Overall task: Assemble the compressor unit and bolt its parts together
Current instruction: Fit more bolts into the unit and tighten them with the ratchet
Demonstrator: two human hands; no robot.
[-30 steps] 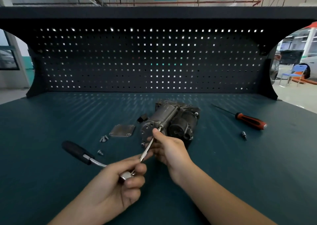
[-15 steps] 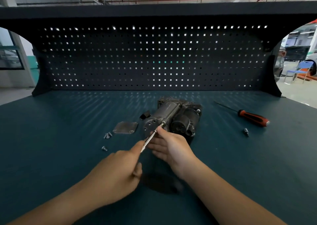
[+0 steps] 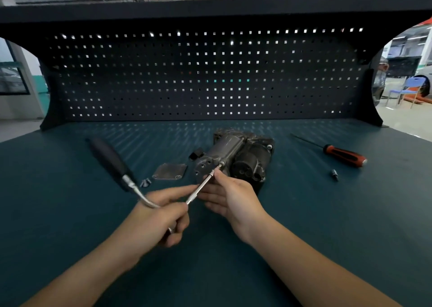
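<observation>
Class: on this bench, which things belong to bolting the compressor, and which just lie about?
In the job: compressor unit, ratchet wrench, left hand, right hand, cover plate, loose bolts (likely next).
Lying about: orange screwdriver, small bit beside it.

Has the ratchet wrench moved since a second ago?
Yes. The ratchet wrench swung its handle away from the person, from nearer than the cover plate to level with it.

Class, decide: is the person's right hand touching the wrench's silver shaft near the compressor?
Touching. The head view shows the right hand pinching the wrench's silver shaft with its fingertips, just short of the compressor.
</observation>
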